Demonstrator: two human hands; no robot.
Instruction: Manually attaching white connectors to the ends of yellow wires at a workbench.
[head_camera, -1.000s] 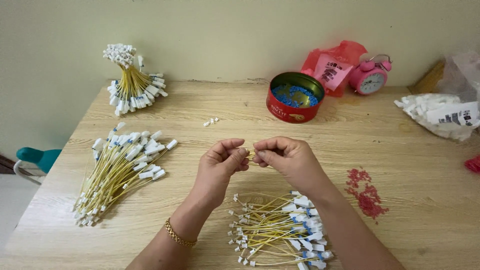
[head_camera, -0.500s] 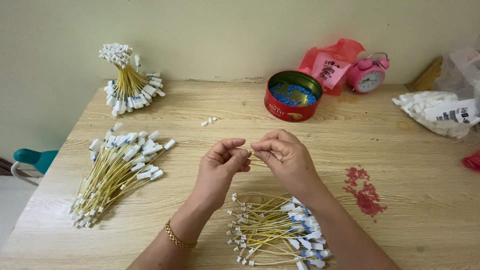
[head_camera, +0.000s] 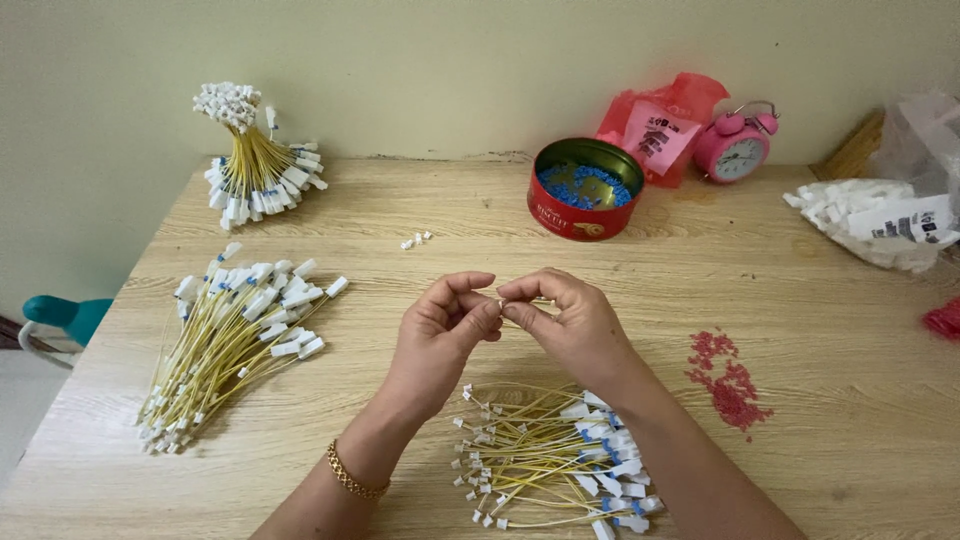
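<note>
Head view: pink bag (head_camera: 662, 125) behind red tin (head_camera: 584, 190)

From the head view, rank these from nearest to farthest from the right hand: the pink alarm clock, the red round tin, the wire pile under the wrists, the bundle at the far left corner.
From the right hand:
1. Wire pile, just below it, at the table's near edge.
2. Red round tin, behind it, slightly right.
3. Pink alarm clock, back right by the wall.
4. Bundle, far left back corner.

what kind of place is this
Probably a home piecework table rather than a factory: a plain wooden table against a wall, piles of yellow wires with white connectors, a red tin of blue parts, a pink alarm clock.
</note>
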